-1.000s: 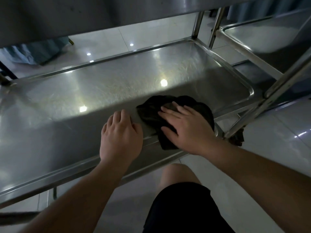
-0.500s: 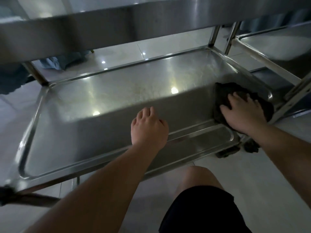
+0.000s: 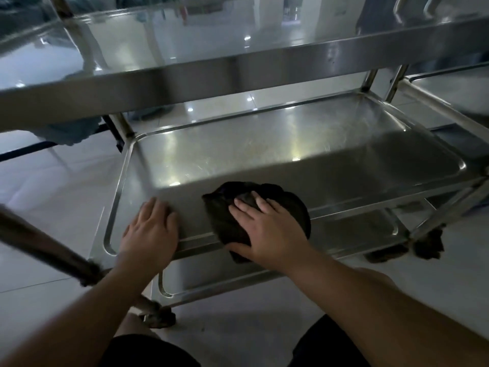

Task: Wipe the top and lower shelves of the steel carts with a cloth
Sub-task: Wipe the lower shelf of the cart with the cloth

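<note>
While the person crouches low before the cart, two bare knees and dark shorts (image 3: 148,350) fill the nearest edge of the view, well short of the middle shelf (image 3: 291,154). That shelf is the landmark here. At its near rim, the left hand (image 3: 150,231) lies flat with fingers straight and holds nothing — most likely bracing the cart so it does not roll on its wheels during wiping. Just right of it, also at the near rim, the right hand (image 3: 267,229) presses a dark cloth (image 3: 227,215) down onto the steel with spread, straight fingers; the palm covers most of the cloth, and a fold of it hangs over the rim toward the person. The two hands are apart, with bare steel between them. Pressing flat rather than pinching seems meant to keep a wide patch of cloth on the surface.

Below the middle shelf sits the bottom shelf (image 3: 352,229), seen through the gap at the near right, with a dark wheel (image 3: 428,245) at its right corner. Farther across the middle shelf the steel is bare and shows streaky reflections of ceiling lights. Above it runs the top shelf (image 3: 238,72), its front edge crossing the whole view. Beyond the middle shelf's right end stands a second cart (image 3: 449,91) — only partly in view.
</note>
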`<action>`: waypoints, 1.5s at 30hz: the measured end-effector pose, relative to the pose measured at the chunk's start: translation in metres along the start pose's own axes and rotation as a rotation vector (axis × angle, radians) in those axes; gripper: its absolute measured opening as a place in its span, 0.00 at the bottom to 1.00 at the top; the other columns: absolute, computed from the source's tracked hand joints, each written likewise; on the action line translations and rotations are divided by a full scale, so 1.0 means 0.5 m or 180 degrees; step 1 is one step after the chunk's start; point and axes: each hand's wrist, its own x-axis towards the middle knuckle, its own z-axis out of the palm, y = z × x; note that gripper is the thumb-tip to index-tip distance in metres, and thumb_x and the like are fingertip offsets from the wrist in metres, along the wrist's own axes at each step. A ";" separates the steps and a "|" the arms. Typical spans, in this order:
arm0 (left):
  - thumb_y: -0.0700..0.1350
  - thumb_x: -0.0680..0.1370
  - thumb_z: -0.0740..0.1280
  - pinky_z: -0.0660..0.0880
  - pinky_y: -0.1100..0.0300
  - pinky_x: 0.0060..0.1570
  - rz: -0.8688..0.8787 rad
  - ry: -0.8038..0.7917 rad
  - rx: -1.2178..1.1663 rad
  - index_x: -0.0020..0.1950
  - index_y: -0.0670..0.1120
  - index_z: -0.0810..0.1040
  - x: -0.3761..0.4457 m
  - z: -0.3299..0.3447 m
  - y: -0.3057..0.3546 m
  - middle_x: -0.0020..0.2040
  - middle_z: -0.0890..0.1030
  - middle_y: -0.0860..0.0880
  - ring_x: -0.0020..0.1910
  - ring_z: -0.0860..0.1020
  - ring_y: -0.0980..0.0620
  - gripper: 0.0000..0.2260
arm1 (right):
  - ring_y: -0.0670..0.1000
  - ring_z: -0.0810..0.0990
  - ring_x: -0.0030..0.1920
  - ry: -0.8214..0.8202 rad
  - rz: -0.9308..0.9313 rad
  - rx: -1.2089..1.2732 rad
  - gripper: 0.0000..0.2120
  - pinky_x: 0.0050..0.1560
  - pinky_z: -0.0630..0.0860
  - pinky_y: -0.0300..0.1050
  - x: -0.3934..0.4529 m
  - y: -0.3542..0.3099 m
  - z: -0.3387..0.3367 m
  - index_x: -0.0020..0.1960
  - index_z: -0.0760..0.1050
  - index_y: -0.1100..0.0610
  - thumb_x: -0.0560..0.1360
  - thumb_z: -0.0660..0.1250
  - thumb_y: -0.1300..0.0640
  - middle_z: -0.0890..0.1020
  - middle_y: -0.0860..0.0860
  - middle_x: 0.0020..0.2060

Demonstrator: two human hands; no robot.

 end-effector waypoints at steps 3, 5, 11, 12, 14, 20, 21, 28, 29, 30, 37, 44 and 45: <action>0.67 0.83 0.44 0.57 0.37 0.80 -0.0110 -0.0008 0.0057 0.78 0.59 0.62 -0.010 -0.024 -0.054 0.85 0.58 0.47 0.85 0.55 0.45 0.28 | 0.53 0.60 0.83 0.0115 -0.0148 -0.0042 0.34 0.80 0.60 0.53 -0.029 0.066 -0.008 0.83 0.64 0.45 0.82 0.51 0.30 0.66 0.42 0.81; 0.66 0.84 0.44 0.54 0.37 0.81 -0.0158 -0.0053 0.0118 0.81 0.58 0.60 -0.017 -0.032 -0.075 0.86 0.53 0.48 0.85 0.50 0.46 0.27 | 0.54 0.67 0.80 0.0302 0.0250 0.0137 0.33 0.76 0.67 0.54 -0.063 0.134 -0.013 0.78 0.71 0.45 0.81 0.50 0.30 0.73 0.43 0.77; 0.62 0.86 0.48 0.48 0.43 0.82 -0.0318 0.0055 0.0318 0.85 0.56 0.57 -0.039 -0.026 -0.071 0.87 0.51 0.49 0.86 0.46 0.46 0.27 | 0.58 0.59 0.83 0.0042 0.2356 0.0345 0.33 0.80 0.60 0.62 -0.089 0.336 -0.039 0.82 0.63 0.44 0.82 0.49 0.31 0.61 0.45 0.83; 0.61 0.86 0.49 0.48 0.43 0.82 -0.0319 0.0078 0.0362 0.85 0.55 0.58 -0.039 -0.025 -0.069 0.87 0.53 0.48 0.86 0.48 0.45 0.27 | 0.59 0.55 0.83 -0.0033 0.2567 0.0382 0.33 0.81 0.56 0.62 -0.064 0.337 -0.039 0.83 0.60 0.44 0.82 0.49 0.32 0.57 0.45 0.85; 0.61 0.86 0.49 0.48 0.42 0.83 -0.0313 0.0099 0.0435 0.85 0.53 0.58 -0.037 -0.022 -0.069 0.86 0.56 0.48 0.86 0.50 0.43 0.28 | 0.60 0.49 0.84 -0.0145 0.2934 0.0482 0.34 0.82 0.50 0.62 -0.002 0.313 -0.039 0.85 0.54 0.45 0.83 0.46 0.33 0.52 0.44 0.85; 0.61 0.85 0.49 0.50 0.42 0.83 -0.0297 0.0168 0.0538 0.83 0.54 0.59 -0.032 -0.012 -0.072 0.85 0.58 0.48 0.85 0.51 0.43 0.26 | 0.63 0.46 0.84 -0.0154 0.2311 0.0525 0.34 0.82 0.47 0.63 0.201 0.076 -0.035 0.86 0.52 0.50 0.84 0.46 0.36 0.51 0.46 0.86; 0.61 0.85 0.49 0.50 0.42 0.83 -0.0298 0.0191 0.0534 0.82 0.55 0.60 -0.032 -0.011 -0.073 0.85 0.59 0.48 0.85 0.52 0.43 0.26 | 0.62 0.46 0.85 -0.0194 0.1919 0.0509 0.34 0.82 0.47 0.62 0.225 0.016 -0.029 0.86 0.52 0.49 0.84 0.46 0.36 0.51 0.46 0.86; 0.59 0.83 0.47 0.53 0.42 0.82 -0.0287 0.0349 0.0497 0.82 0.54 0.61 -0.036 -0.008 -0.076 0.84 0.62 0.48 0.85 0.55 0.43 0.27 | 0.49 0.45 0.85 -0.0461 -0.0465 0.0494 0.30 0.82 0.41 0.51 0.216 -0.086 -0.017 0.85 0.53 0.39 0.84 0.50 0.33 0.53 0.37 0.84; 0.59 0.83 0.47 0.53 0.42 0.82 -0.0254 0.0341 0.0500 0.81 0.55 0.61 -0.036 -0.007 -0.078 0.84 0.62 0.48 0.85 0.55 0.43 0.27 | 0.49 0.47 0.85 -0.0460 -0.0437 0.0449 0.30 0.83 0.43 0.51 0.204 -0.048 -0.022 0.84 0.54 0.38 0.84 0.51 0.33 0.53 0.37 0.84; 0.59 0.83 0.47 0.53 0.41 0.82 -0.0236 0.0349 0.0502 0.81 0.55 0.61 -0.035 -0.006 -0.079 0.84 0.62 0.48 0.84 0.55 0.43 0.27 | 0.51 0.49 0.85 -0.0426 -0.0301 0.0394 0.30 0.83 0.45 0.52 0.190 0.001 -0.027 0.84 0.55 0.37 0.84 0.51 0.33 0.54 0.37 0.84; 0.60 0.82 0.47 0.52 0.42 0.82 -0.0314 0.0382 0.0566 0.80 0.56 0.61 -0.031 0.002 -0.077 0.84 0.62 0.49 0.85 0.55 0.43 0.27 | 0.59 0.51 0.84 -0.0104 0.2625 0.0309 0.36 0.82 0.51 0.62 0.036 0.301 -0.038 0.85 0.51 0.43 0.81 0.41 0.31 0.51 0.41 0.85; 0.60 0.81 0.46 0.50 0.44 0.83 -0.0414 0.0342 0.0541 0.82 0.55 0.60 -0.031 -0.008 -0.066 0.85 0.59 0.49 0.85 0.52 0.45 0.30 | 0.58 0.57 0.83 0.0203 0.1624 0.0438 0.37 0.80 0.55 0.62 0.072 0.030 -0.004 0.83 0.61 0.46 0.80 0.44 0.30 0.61 0.43 0.83; 0.60 0.81 0.46 0.50 0.44 0.83 -0.0414 0.0347 0.0538 0.82 0.55 0.61 -0.032 -0.009 -0.066 0.85 0.59 0.49 0.85 0.53 0.45 0.29 | 0.58 0.60 0.82 0.0324 0.1349 0.0418 0.36 0.80 0.58 0.62 0.078 -0.026 0.005 0.82 0.66 0.47 0.80 0.47 0.31 0.65 0.44 0.82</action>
